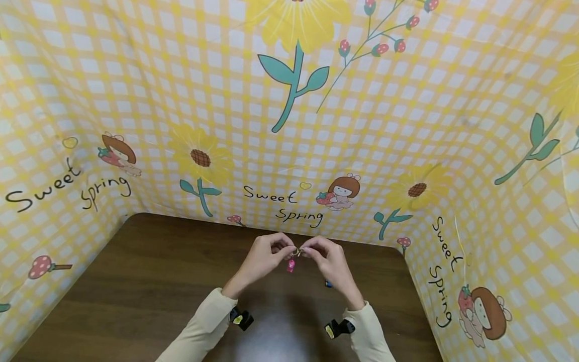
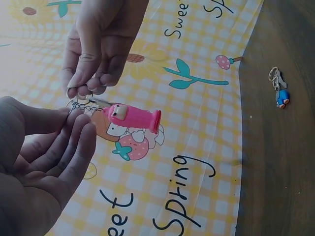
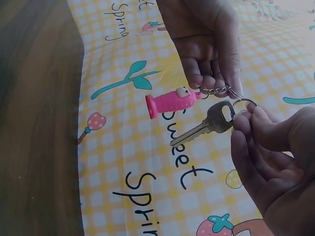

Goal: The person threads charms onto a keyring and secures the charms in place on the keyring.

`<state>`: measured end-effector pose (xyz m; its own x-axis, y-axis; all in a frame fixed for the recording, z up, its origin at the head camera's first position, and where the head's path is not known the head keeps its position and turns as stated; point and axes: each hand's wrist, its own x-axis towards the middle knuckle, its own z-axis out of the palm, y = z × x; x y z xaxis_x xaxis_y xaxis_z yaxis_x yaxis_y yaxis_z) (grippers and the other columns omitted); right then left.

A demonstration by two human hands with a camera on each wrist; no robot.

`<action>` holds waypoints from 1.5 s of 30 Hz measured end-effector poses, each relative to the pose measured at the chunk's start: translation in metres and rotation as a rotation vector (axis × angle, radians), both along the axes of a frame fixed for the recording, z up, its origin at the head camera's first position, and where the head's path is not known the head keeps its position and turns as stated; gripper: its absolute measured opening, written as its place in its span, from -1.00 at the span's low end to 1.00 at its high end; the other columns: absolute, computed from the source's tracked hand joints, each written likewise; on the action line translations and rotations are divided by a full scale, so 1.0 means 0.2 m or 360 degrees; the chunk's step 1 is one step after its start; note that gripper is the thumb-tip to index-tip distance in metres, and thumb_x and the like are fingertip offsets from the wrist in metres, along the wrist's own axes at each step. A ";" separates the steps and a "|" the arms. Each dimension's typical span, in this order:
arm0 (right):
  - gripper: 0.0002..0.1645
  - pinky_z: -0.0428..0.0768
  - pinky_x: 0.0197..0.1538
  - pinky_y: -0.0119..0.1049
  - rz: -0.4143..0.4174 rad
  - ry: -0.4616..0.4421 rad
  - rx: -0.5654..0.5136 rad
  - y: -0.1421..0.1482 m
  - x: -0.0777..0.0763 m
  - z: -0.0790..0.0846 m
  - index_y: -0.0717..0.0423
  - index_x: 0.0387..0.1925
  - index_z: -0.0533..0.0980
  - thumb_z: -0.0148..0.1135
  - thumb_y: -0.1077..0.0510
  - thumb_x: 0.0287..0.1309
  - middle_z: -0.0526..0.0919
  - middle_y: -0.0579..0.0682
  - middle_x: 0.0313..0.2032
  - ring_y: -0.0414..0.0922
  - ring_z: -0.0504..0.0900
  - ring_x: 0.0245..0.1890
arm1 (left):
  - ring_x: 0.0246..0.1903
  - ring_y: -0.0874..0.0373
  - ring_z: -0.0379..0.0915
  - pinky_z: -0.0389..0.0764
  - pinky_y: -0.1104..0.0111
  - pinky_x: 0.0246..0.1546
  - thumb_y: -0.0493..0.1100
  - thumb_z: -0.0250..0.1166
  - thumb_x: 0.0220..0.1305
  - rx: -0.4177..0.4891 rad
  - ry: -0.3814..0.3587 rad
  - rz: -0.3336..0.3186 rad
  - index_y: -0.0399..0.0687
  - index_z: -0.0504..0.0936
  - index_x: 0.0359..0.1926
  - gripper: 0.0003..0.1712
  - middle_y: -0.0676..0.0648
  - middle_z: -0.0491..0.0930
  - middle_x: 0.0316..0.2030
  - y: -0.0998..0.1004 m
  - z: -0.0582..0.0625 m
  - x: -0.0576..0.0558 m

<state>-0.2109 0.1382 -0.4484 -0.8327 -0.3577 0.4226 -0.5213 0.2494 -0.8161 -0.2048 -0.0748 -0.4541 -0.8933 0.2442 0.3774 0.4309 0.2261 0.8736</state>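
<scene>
In the head view my left hand (image 1: pixel 266 254) and right hand (image 1: pixel 327 259) meet above the table. Between finger and thumb, the left hand pinches a metal key ring (image 3: pixel 242 101), whose short chain (image 3: pixel 215 91) carries a pink figure charm (image 3: pixel 172 102) with bulging eyes. My right hand pinches the same ring's other side, close to the head of a silver key (image 3: pixel 209 123). The key hangs beside the charm, its blade pointing away from the right fingers. Fingertips partly cover the ring, so whether the key is fully threaded on it I cannot tell.
A second keychain with a blue charm (image 2: pixel 281 97) and a key lies on the dark wooden table (image 1: pixel 135 281), partly hidden by the right wrist in the head view. A yellow checked cloth (image 1: pixel 235 151) rises around the table's back and sides.
</scene>
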 end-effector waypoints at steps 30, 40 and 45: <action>-0.90 0.75 -0.23 -0.20 -0.0107 0.0266 -0.0017 -0.01 0.01 -0.01 0.12 -0.20 0.71 0.33 0.34 0.39 0.77 -0.02 -0.28 -0.05 0.76 -0.32 | -0.30 0.09 0.67 0.71 0.38 -0.25 -0.31 0.32 0.50 0.0107 -0.0109 -0.0115 -0.27 0.67 -0.18 -0.92 -0.13 0.70 -0.28 0.00 0.00 -0.01; -0.89 0.71 -0.26 -0.24 -0.0071 0.0300 0.0029 -0.02 0.01 0.01 0.12 -0.21 0.69 0.34 0.36 0.39 0.73 -0.05 -0.31 -0.12 0.71 -0.36 | -0.41 0.08 0.63 0.69 0.33 -0.30 -0.25 0.30 0.54 0.0035 -0.0095 -0.0196 -0.18 0.71 -0.28 -0.82 -0.06 0.67 -0.42 -0.01 0.02 -0.02; -0.89 0.71 -0.24 -0.31 -0.0047 0.0281 0.0036 -0.02 0.00 0.00 0.12 -0.22 0.69 0.33 0.37 0.38 0.74 -0.04 -0.30 -0.13 0.73 -0.34 | -0.47 -0.01 0.67 0.70 0.34 -0.37 -0.26 0.32 0.53 0.0088 -0.0080 -0.0186 -0.20 0.73 -0.31 -0.80 -0.15 0.69 -0.45 -0.02 0.03 -0.02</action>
<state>-0.2101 0.1344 -0.4486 -0.7564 -0.3452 0.5555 -0.6483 0.2838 -0.7065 -0.2088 -0.0791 -0.4491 -0.8781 0.3276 0.3488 0.4069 0.1277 0.9045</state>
